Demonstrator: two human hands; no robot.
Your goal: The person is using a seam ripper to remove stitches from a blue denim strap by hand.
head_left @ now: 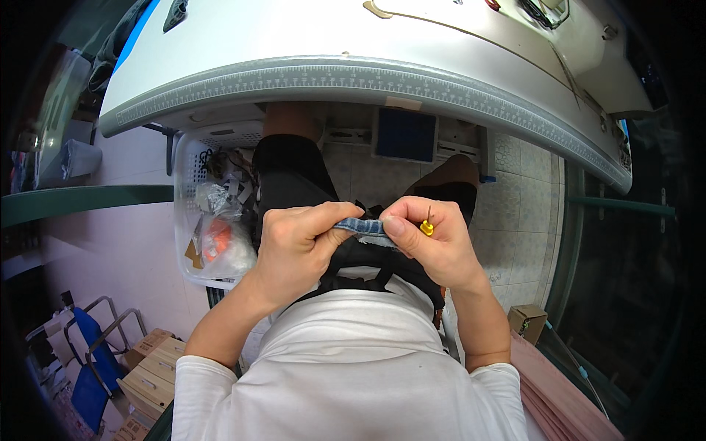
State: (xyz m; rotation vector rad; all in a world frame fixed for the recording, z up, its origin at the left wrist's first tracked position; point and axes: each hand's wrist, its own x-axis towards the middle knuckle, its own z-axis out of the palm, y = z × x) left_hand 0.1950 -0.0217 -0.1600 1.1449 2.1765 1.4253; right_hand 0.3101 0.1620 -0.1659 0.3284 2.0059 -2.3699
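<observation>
A narrow strip of blue denim point(362, 226) with a frayed, pale edge is stretched between my hands above my lap. My left hand point(298, 239) is closed, pinching the strip's left end between thumb and fingers. At the other end my right hand point(439, 239) is closed too, its thumb pressed on the denim. A small yellow-handled tool with a thin metal tip, which looks like a seam ripper point(426, 228), pokes out between the right fingers. Most of its handle is hidden in that hand.
Ahead is a white sewing table point(294, 33) with a ruler-marked grey front edge. A machine point(596, 33) stands at its right. Below left, a white plastic basket point(180, 220) holds scraps and bags. A dark blue foot pedal point(404, 134) lies under the table; pink fabric point(551, 382) hangs at right.
</observation>
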